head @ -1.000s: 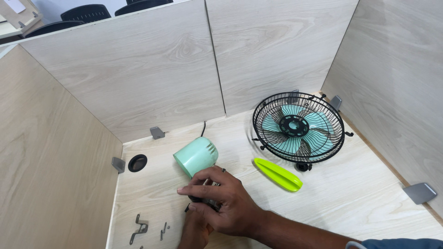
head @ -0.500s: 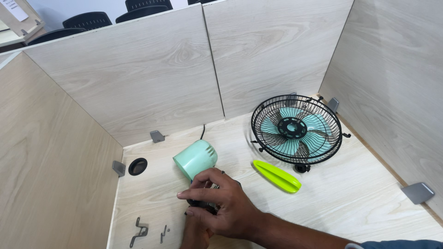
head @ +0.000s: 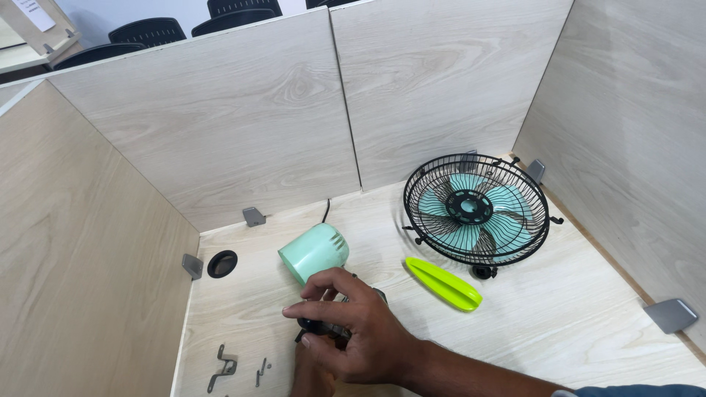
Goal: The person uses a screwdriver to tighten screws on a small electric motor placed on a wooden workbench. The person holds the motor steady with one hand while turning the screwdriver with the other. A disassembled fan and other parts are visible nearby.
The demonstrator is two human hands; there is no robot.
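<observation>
- Shifted very little since the earlier frames: right hand (head: 353, 331) at lower centre of the frame as before, fingers curled over a small dark part (head: 318, 327), thumb and forefinger pinched on it.
- Left hand (head: 312, 371) mostly hidden beneath the right at the bottom edge; cannot tell whether clamped on anything or loose.
- Hands together, stacked one over the other, on the wooden desk (head: 559, 331).
- Mint-green motor housing (head: 314, 252) unmoved, lying on its side just above the right hand's fingertips, black cord running from it toward the back panel.
- Caged fan head (head: 476, 209) unmoved at right of centre, leaning near the back panel; lime-green plastic piece (head: 443, 284) flat on the desk just below and left of it.
- Small metal brackets (head: 222, 366) at lower left, apart from both hands.
- Judgement: fine fingertip work on the dark part in progress, no large repositioning between frames.
</observation>
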